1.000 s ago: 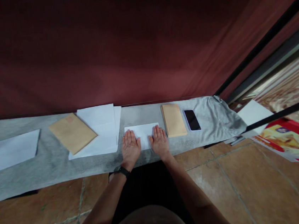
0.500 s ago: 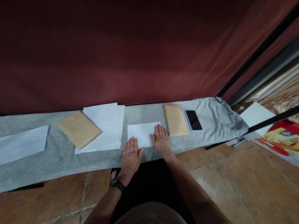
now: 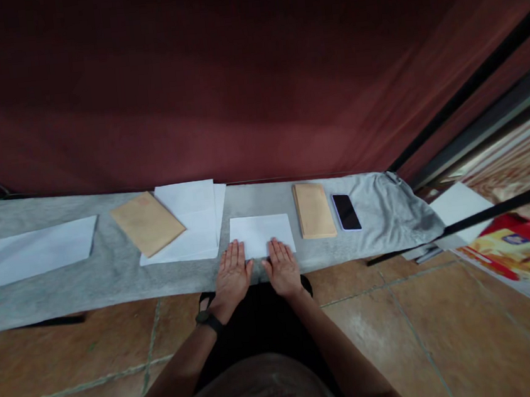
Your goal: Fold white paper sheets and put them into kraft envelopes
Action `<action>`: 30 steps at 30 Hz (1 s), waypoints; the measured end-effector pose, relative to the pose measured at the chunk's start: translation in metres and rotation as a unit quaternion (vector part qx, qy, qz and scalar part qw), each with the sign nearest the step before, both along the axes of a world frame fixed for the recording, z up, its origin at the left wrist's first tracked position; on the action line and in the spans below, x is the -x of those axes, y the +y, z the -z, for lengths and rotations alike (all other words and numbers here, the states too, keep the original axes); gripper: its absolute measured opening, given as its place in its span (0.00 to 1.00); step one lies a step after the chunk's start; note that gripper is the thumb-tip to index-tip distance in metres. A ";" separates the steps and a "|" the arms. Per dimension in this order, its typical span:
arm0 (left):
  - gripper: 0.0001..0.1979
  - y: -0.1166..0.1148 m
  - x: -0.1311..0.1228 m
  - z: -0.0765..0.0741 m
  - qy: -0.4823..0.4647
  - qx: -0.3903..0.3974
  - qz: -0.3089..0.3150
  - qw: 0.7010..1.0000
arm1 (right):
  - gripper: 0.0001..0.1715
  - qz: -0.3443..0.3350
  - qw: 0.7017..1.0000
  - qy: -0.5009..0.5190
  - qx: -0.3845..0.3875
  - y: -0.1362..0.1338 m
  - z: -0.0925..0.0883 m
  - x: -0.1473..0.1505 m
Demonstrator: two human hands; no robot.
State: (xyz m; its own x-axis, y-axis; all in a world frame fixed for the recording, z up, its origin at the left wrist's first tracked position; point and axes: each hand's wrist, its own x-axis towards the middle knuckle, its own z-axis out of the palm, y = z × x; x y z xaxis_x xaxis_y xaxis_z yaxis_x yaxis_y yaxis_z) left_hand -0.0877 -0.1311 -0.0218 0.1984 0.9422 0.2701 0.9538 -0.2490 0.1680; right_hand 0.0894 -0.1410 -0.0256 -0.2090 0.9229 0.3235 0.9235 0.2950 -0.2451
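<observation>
A folded white sheet [image 3: 261,231] lies on the grey cloth-covered bench [image 3: 112,274] in front of me. My left hand [image 3: 232,274] lies flat and open, fingertips at the sheet's near left corner. My right hand [image 3: 282,267] is flat and open too, its fingertips resting on the sheet's near edge. A black watch [image 3: 210,320] sits on my left wrist.
Left of the sheet are white papers [image 3: 192,222] with a brown envelope [image 3: 147,222] on them, and a long white sheet [image 3: 38,251] farther left. To the right lie a stack of brown envelopes [image 3: 315,218] and a black phone [image 3: 346,211]. A dark red curtain hangs behind; tiled floor below.
Both hands slid back toward me along the folded sheet, from its upper part to its near edge. The view shifted slightly to the left.
</observation>
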 end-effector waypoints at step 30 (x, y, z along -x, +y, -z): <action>0.33 0.083 -0.033 -0.002 -0.022 0.047 -0.028 0.998 | 0.34 0.036 0.999 -0.030 -0.002 -0.008 0.002 -0.049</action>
